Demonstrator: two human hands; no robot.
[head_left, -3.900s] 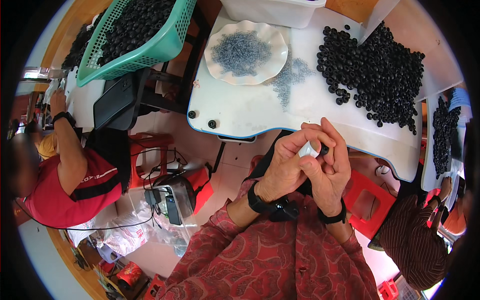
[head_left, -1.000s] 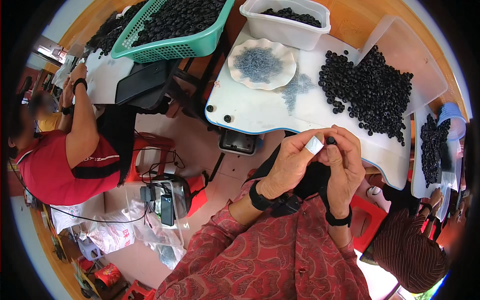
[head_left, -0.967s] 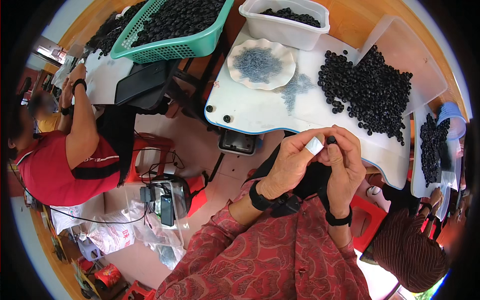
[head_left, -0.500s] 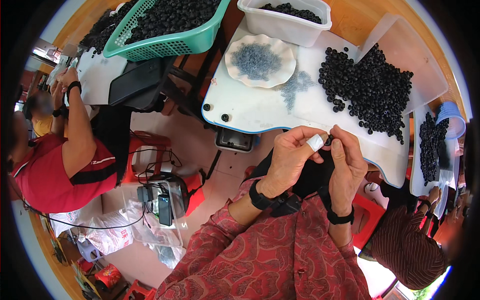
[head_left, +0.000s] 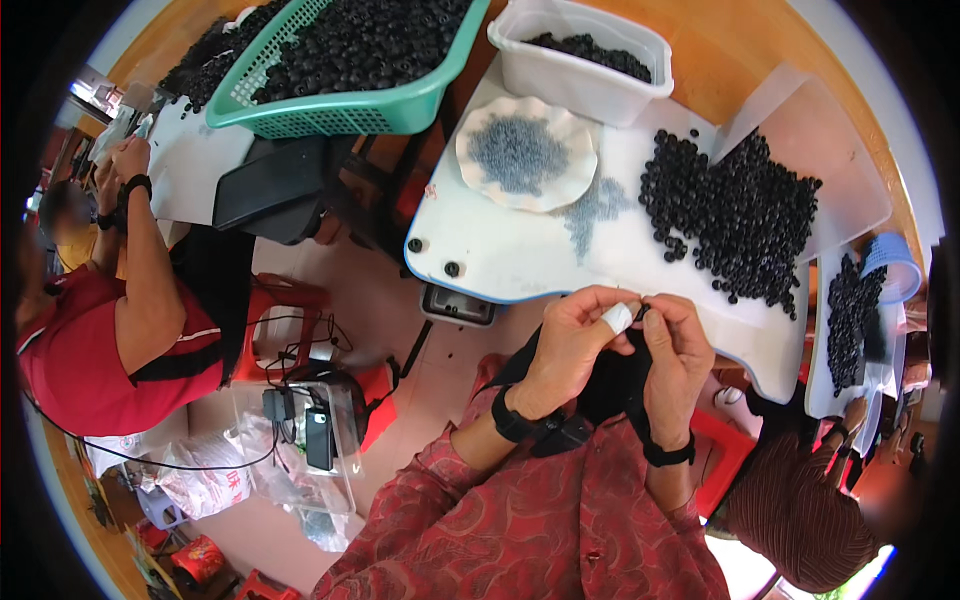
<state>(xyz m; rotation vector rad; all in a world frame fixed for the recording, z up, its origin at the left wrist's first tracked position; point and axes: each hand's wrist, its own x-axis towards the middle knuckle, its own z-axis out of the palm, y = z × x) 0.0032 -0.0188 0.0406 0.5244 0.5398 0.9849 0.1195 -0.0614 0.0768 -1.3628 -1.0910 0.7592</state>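
Both hands meet in front of the white table's near edge, around one small black ring-shaped piece (head_left: 641,312). My left hand (head_left: 570,350), with a white wrap (head_left: 618,318) on its thumb, pinches the piece from the left. Thumb and forefinger of my right hand (head_left: 676,350) close on it from the other side; the fingertips hide much of it. Beyond them, a heap of similar black pieces (head_left: 740,205) spreads over the white table (head_left: 470,255). A scalloped cream dish (head_left: 582,172) holds tiny grey-clear bits, and more of these bits (head_left: 592,215) are scattered beside it.
A white tub (head_left: 590,88) and a green basket (head_left: 350,122), both with black pieces, stand at the back. A clear tub (head_left: 855,190) lies tipped by the heap. Co-workers sit left, in a red shirt (head_left: 90,350), and right, in a striped top (head_left: 800,510).
The table and its contents appear slightly lower in view. My hands stay together at the black piece, which the fingertips now cover more.
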